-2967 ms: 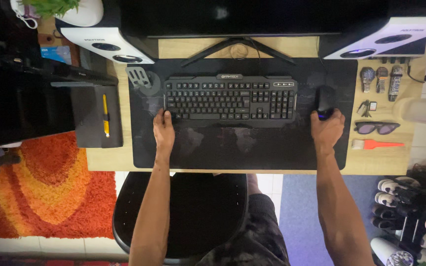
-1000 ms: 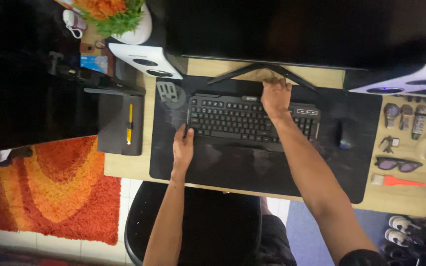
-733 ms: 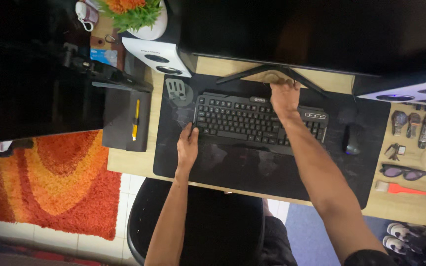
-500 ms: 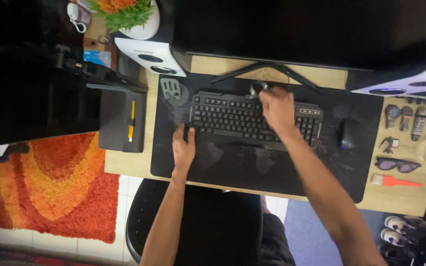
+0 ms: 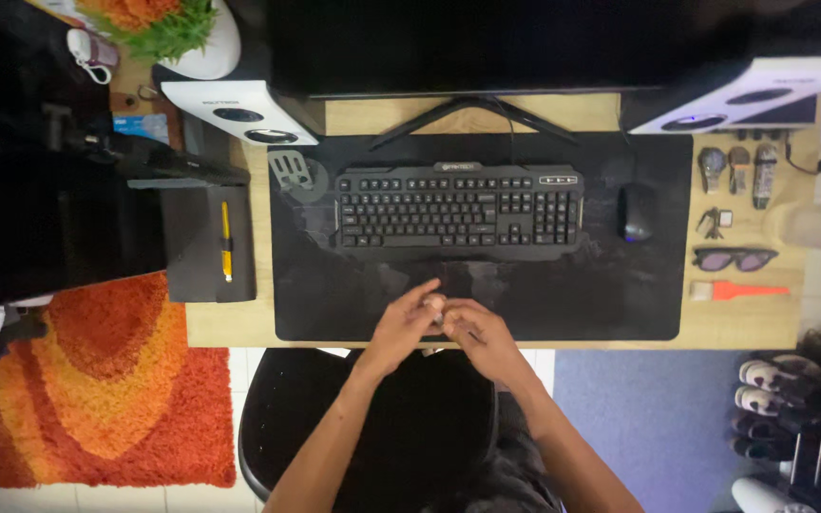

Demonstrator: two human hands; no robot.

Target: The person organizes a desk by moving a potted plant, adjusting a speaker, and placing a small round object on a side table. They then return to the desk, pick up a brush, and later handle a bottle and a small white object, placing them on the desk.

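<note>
Two hands meet above a black desk mat [image 5: 563,304].
Keyboard [image 5: 458,209] lies beyond them; left hand [image 5: 406,328] and right hand [image 5: 480,337] pinch together round a small pale object [image 5: 436,306], too small to identify.

The black mat [image 5: 563,304] lies bare at six o'clock; the keyboard [image 5: 458,209] blocks twelve o'clock, the mouse [image 5: 635,213] sits at two o'clock.
</note>
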